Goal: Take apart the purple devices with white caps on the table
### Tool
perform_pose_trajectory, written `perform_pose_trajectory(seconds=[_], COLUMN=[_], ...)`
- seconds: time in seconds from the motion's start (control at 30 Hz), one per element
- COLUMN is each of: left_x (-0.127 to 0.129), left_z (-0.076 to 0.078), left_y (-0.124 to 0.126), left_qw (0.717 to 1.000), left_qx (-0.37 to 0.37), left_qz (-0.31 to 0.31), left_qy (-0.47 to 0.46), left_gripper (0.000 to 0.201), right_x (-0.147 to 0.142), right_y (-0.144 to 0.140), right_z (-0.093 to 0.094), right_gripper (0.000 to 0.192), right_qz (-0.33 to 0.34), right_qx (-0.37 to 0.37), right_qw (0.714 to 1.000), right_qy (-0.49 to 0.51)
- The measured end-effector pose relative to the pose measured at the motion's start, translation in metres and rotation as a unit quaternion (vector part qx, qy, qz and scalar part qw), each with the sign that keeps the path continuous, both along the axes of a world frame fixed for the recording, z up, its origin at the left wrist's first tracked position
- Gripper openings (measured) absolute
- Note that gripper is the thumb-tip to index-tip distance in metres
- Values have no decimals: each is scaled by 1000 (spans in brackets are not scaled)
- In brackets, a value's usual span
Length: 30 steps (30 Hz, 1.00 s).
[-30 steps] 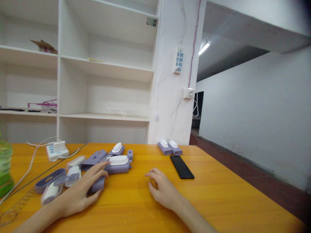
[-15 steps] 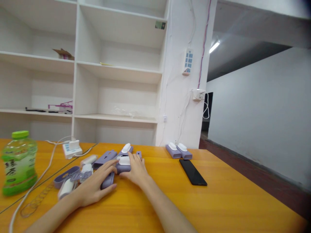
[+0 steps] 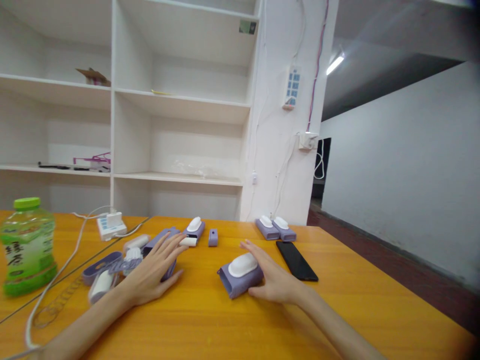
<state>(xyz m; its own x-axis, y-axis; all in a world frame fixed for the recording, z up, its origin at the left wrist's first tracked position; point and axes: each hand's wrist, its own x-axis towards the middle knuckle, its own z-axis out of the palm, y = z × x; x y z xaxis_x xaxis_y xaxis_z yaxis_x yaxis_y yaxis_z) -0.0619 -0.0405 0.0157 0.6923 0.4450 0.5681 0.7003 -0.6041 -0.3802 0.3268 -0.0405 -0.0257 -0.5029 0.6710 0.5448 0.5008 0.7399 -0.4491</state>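
Note:
On the orange table [image 3: 232, 325], my right hand [image 3: 275, 280] rests against a purple device with a white top [image 3: 240, 275], fingers curved along its right side. My left hand [image 3: 153, 270] lies flat, fingers spread, over a purple piece [image 3: 169, 267] at the edge of a heap of purple and white parts [image 3: 112, 262]. Behind it sit another purple unit with a white cap [image 3: 195, 227], a small white piece [image 3: 188, 242] and a small purple block [image 3: 213, 237].
Two more purple units [image 3: 275, 228] stand at the table's far edge beside a black phone [image 3: 296, 260]. A green drink bottle [image 3: 24, 245] stands at left, near a white power strip [image 3: 110, 225] with cables. White shelves rise behind the table.
My right hand has drawn the purple device with the white top out of the heap, toward me and to the right. My left hand has stayed on the heap.

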Motion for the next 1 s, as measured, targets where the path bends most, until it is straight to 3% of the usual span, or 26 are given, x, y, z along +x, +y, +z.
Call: perform_pose_trajectory(seconds=[0.1, 0.2, 0.3, 0.37, 0.47, 0.57, 0.73, 0.87, 0.93, 1.0], left_x=[27, 62, 91, 102, 109, 111, 116, 120, 121, 121], left_z=[-11, -28, -42, -48, -51, -49, -39, -34, -36, -38], left_y=[-16, -33, -32, -25, -22, -38, -67, -72, -70, -65], left_qw=[1000, 997, 985, 972, 955, 951, 939, 923, 916, 905], left_qx=[6, -61, -121, -169, -227, -225, -254, -289, -289, -306], left_qz=[-17, -40, -45, -46, -59, -62, -88, -101, -81, -65], left_qy=[-4, -33, -113, -158, -181, -203, -216, -232, -265, -289], left_gripper=[50, 49, 57, 63, 64, 48, 34, 28, 43, 70], right_x=[3, -13, -34, -44, -44, -32, -15, -15, -18, -22], right_y=[-10, -18, -22, -21, -17, -12, -13, -22, -29, -35], right_z=[-6, -14, -20, -22, -24, -26, -25, -23, -22, -22], right_gripper=[113, 108, 108, 106, 99, 103, 112, 114, 113, 112], right_qz=[-86, -210, -253, -237, -154, -78, -38, 21, 38, 44], right_qx=[-22, -43, -48, -53, -73, -105, -138, -162, -163, -158], right_qw=[995, 971, 960, 964, 976, 976, 972, 971, 972, 974], right_qy=[39, 107, 109, 108, 139, 171, 188, 176, 166, 155])
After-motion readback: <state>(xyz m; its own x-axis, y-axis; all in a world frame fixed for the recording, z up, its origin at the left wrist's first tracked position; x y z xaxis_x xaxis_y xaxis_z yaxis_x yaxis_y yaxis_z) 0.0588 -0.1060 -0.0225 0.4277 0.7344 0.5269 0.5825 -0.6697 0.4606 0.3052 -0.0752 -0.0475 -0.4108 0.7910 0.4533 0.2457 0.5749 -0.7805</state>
